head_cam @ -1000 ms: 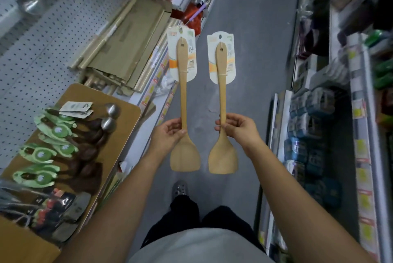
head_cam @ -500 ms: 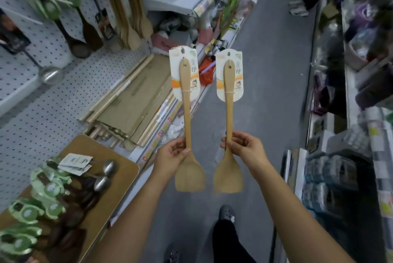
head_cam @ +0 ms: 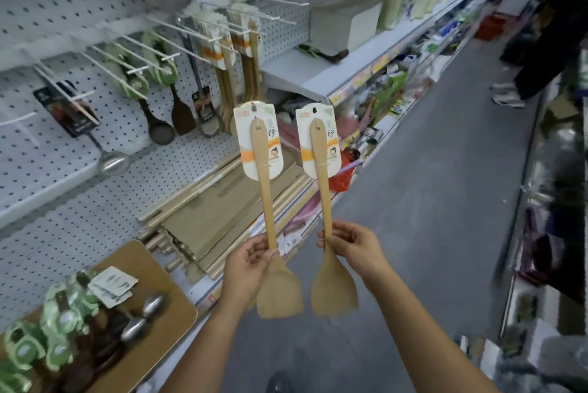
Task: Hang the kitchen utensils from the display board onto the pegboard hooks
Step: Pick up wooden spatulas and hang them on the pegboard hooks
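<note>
While two wooden spatulas are held upright over the aisle, each is gripped low on its handle, blade down. The left spatula (head_cam: 267, 217) is clamped in the left hand (head_cam: 246, 265); the right spatula (head_cam: 324, 211) is clamped in the right hand (head_cam: 353, 244). The hands are held near each other but apart. The pegboard hooks (head_cam: 203, 33) are located up and to the left, already loaded with what appear to be similar spatulas. The display board (head_cam: 159, 313) is positioned at lower left.

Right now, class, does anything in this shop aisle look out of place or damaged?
Nothing stands out. Each hand, left hand and right hand, holds an intact carded wooden spatula upright.
</note>
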Available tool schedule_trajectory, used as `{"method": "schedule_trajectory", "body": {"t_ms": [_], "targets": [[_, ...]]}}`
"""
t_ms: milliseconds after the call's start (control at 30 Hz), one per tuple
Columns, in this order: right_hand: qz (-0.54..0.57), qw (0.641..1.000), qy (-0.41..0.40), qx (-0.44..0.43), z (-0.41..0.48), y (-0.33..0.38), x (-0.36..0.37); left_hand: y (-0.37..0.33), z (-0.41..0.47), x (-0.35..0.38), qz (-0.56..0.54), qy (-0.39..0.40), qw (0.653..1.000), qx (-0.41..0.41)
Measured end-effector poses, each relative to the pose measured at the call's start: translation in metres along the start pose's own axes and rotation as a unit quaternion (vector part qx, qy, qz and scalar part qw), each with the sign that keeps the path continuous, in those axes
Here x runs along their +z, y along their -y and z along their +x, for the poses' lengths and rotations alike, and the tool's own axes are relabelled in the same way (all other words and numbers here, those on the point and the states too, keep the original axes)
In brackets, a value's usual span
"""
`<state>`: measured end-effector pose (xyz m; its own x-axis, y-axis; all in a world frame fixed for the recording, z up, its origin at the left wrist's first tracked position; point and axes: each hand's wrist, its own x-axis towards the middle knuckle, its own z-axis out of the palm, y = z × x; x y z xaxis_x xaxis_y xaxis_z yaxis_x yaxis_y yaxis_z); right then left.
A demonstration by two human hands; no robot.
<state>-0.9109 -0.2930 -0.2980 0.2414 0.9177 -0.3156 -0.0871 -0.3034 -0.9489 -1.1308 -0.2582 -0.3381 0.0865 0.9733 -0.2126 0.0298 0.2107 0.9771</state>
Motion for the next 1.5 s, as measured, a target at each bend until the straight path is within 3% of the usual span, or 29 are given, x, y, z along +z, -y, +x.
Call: {"method": "schedule_trajectory", "body": {"t_ms": [467, 800, 1100, 1500], "targets": [[-0.025, 0.997, 0.074, -0.024, 0.102, 0.028, -0.009, -0.01, 0.064, 0.011, -0.01, -0.079, 0.996, 0.029], [-0.062, 0.975, 0.207, -0.049, 0.212, 0.051, -0.069, -0.026, 0.091, 0.108, -0.021, -0.252, 0.967, 0.028], [-0.056, 0.959, 0.277, -0.009, 0.279, 0.089, -0.107, -0.052, 0.117, 0.177, -0.057, -0.372, 0.926, 0.006], [-0.067, 0.968, 0.237, -0.053, 0.382, 0.136, -0.102, -0.042, 0.205, 0.19, -0.06, -0.351, 0.933, 0.055]]}}
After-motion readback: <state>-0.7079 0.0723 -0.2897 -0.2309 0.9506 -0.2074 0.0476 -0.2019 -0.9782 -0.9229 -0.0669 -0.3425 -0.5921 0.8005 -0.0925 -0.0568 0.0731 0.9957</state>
